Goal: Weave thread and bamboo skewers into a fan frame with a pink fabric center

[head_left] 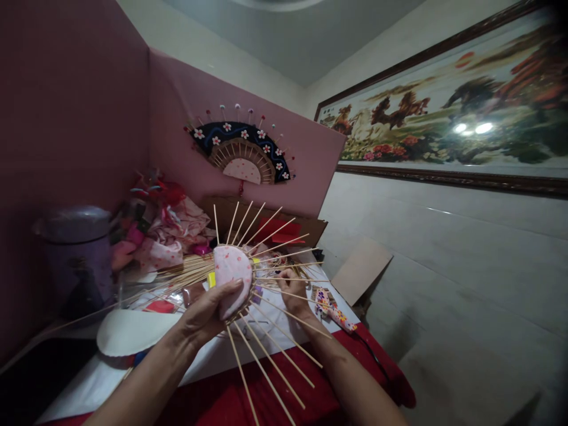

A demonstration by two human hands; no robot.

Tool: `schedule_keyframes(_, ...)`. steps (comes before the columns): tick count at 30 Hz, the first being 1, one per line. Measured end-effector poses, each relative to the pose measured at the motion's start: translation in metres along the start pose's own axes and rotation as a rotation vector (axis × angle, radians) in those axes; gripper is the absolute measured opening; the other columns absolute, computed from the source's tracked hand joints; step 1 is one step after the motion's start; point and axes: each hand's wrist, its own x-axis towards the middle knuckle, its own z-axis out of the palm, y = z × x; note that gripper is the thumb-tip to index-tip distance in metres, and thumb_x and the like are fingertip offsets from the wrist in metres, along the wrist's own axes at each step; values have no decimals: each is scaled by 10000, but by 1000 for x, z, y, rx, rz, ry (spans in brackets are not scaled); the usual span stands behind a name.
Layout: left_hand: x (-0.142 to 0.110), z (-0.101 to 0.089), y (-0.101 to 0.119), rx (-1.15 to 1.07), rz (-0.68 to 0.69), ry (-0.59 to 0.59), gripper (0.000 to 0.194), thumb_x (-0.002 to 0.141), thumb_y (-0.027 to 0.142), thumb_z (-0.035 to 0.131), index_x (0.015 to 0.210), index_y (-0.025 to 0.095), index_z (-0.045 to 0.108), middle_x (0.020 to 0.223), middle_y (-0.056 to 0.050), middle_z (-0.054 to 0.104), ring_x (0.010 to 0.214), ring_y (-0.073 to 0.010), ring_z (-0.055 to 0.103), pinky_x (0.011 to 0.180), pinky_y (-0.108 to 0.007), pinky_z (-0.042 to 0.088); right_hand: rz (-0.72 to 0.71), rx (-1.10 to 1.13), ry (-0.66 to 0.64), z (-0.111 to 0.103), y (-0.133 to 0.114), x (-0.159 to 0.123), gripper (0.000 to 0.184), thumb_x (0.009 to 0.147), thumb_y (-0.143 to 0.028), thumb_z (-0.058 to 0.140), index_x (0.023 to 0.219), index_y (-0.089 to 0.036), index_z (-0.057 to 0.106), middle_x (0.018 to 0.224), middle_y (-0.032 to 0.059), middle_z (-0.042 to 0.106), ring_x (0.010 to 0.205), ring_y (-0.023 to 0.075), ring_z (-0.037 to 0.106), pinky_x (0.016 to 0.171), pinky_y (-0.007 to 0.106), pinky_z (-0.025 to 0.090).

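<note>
A half-round fan base (231, 266) covered in pale pink printed cloth is held up over the table. Thin wooden sticks (277, 234) spread out from its curved edge like rays, and a woven cord seems to run along that edge. My left hand (208, 310) grips the base from below, thumb on the cloth face. Among the sticks on the right is my right hand (293, 290), its fingers pinched together; what they hold, if anything, is too small to make out.
A finished decorated fan (244, 145) hangs on the pink board behind. Loose sticks (186, 269) and pink cloth (177, 231) lie at the back left, near a purple bin (80, 254). A white plate (133, 334) is at left, a floral-covered glue gun (335, 310) at right.
</note>
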Motion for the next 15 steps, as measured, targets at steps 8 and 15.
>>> schedule_keyframes(8, 1, -1, 5, -13, 46, 20, 135, 710, 86, 670, 844, 93, 654, 711, -80, 707, 569, -166, 646, 558, -288, 555, 68, 57, 43, -54, 6, -17, 263, 765, -432, 593, 727, -176, 548, 610, -16, 491, 542, 121, 425, 519, 249, 351)
schedule_keyframes(15, -2, 6, 6, -11, 10, 32, 120, 704, 47, 649, 821, 73, 650, 710, -109, 712, 567, -185, 660, 534, -281, 559, -156, 18, 46, -80, -29, -27, 192, 825, -363, 565, 740, -193, 547, 637, -14, 493, 539, 113, 429, 500, 241, 347)
